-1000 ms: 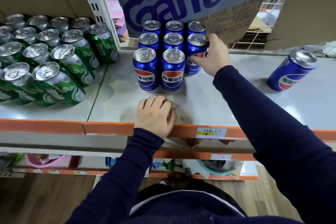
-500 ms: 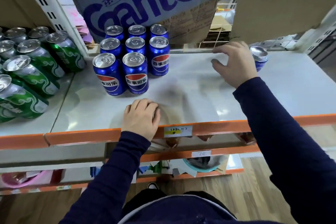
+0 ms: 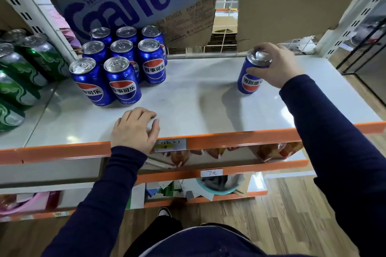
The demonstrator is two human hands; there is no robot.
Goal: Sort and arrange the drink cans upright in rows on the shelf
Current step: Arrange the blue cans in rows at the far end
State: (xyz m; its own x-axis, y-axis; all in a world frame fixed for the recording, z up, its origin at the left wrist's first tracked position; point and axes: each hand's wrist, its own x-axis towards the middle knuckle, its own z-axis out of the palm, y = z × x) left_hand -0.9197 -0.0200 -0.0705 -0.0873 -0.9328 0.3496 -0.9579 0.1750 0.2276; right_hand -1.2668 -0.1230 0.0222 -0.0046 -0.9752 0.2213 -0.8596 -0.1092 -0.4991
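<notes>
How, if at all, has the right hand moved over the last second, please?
Yes: the right hand moved rightwards, away from the blue can block, and now grips the lone can.

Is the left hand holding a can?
No, the left hand rests empty on the shelf; the right hand grips the blue can.

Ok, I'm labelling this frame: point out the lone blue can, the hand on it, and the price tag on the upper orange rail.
lone blue can (image 3: 251,83), head view, its red-and-white logo.
right hand (image 3: 276,66), head view, back of the hand.
price tag (image 3: 170,144), head view, middle of the label.
</notes>
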